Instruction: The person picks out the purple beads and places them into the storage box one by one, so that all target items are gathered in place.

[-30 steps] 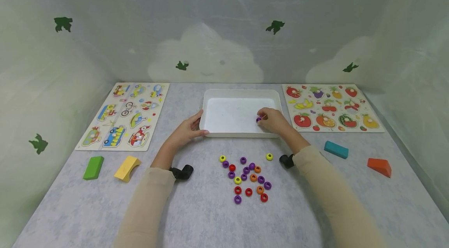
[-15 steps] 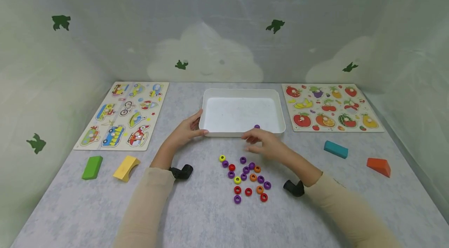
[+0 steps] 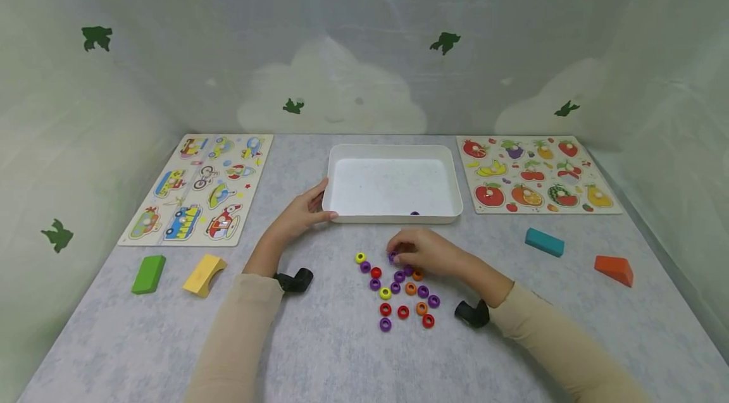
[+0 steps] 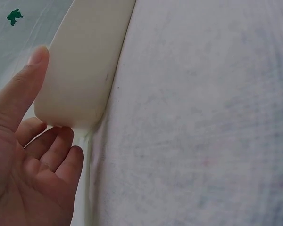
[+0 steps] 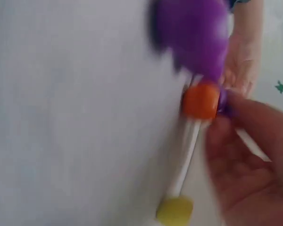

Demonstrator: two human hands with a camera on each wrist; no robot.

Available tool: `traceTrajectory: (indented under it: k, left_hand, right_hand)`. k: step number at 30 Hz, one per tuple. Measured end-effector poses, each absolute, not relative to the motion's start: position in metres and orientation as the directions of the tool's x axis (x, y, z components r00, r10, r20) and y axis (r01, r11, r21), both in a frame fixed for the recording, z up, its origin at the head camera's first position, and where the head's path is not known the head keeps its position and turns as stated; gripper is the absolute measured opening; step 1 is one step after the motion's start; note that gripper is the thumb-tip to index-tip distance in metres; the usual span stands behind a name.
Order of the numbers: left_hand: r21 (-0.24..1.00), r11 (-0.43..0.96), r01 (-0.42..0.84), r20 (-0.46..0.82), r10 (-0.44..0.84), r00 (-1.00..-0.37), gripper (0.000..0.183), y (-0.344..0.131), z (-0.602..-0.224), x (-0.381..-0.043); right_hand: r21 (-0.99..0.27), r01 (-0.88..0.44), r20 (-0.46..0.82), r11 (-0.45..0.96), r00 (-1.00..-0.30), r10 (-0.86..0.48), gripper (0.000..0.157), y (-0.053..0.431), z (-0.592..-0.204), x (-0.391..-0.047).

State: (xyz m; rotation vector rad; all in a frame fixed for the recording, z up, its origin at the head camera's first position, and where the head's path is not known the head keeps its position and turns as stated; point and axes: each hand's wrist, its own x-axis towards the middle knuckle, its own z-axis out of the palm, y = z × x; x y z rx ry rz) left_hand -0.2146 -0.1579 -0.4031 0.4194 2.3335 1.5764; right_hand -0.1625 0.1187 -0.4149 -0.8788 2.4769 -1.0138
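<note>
My left hand [image 3: 302,212] grips the front left corner of a white tray [image 3: 393,219], thumb at the rim and fingers against the side; the left wrist view shows the fingers [image 4: 61,148] bent at the tray corner. My right hand [image 3: 427,250] is over the loose beads in front of the tray, pinching a purple bead [image 3: 392,257] between thumb and fingertips. Close by in the right wrist view are an orange bead [image 5: 201,100] and a yellow bead [image 5: 174,211]. Another purple bead [image 3: 414,213] lies inside the tray, by its front wall, partly hidden.
Several purple, red, orange and yellow beads lie loose on the table, such as a red bead [image 3: 403,312]. Picture puzzle boards stand left [image 3: 196,191] and right [image 3: 541,175]. Blocks lie at the sides: green [image 3: 149,274], yellow arch [image 3: 204,275], teal [image 3: 544,242], orange [image 3: 614,270].
My right hand let go of a purple bead inside the tray, moved back toward the loose beads and took hold of another purple one. The left hand stays at the tray corner.
</note>
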Motion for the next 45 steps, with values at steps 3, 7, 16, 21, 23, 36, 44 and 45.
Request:
traceTrajectory:
  k: [3, 7, 16, 21, 23, 36, 44, 45]
  left_hand:
    - [0.934, 0.349, 0.077, -0.074, 0.400, -0.914, 0.081, -0.158, -0.404, -0.215]
    - [0.939, 0.338, 0.071, -0.074, 0.397, -0.915, 0.082, -0.159, -0.405, -0.215]
    - [0.949, 0.309, 0.059, -0.071, 0.396, -0.916, 0.083, -0.160, -0.409, -0.217]
    - [0.942, 0.329, 0.070, -0.069, 0.393, -0.917, 0.086, -0.165, -0.420, -0.224]
    - [0.938, 0.337, 0.077, -0.066, 0.392, -0.917, 0.087, -0.166, -0.425, -0.226]
    - [0.942, 0.331, 0.058, -0.080, 0.389, -0.918, 0.084, -0.163, -0.417, -0.222]
    - [0.941, 0.333, 0.064, -0.077, 0.394, -0.916, 0.081, -0.158, -0.404, -0.214]
    - [0.942, 0.330, 0.065, -0.075, 0.395, -0.916, 0.081, -0.158, -0.404, -0.214]
  right_hand:
    - [-0.753, -0.415, 0.033, 0.510, -0.799, -0.601, 0.021, 0.122, -0.406, -0.171]
    - [-0.782, -0.400, 0.142, 0.478, -0.861, -0.488, 0.023, 0.129, -0.396, -0.193]
    - [-0.792, -0.208, 0.044, 0.575, -0.957, -0.286, 0.023, 0.145, -0.412, -0.248]
    - [-0.733, -0.129, -0.060, 0.668, -0.966, -0.253, 0.019, 0.144, -0.424, -0.259]
    - [-0.691, -0.138, -0.079, 0.710, -0.961, -0.264, 0.016, 0.143, -0.426, -0.261]
    - [-0.743, -0.204, 0.004, 0.638, -0.954, -0.301, 0.035, 0.143, -0.404, -0.236]
    - [-0.756, -0.443, 0.173, 0.482, -0.845, -0.505, 0.033, 0.141, -0.395, -0.177]
    - [-0.753, -0.459, 0.171, 0.472, -0.829, -0.533, 0.033, 0.140, -0.397, -0.170]
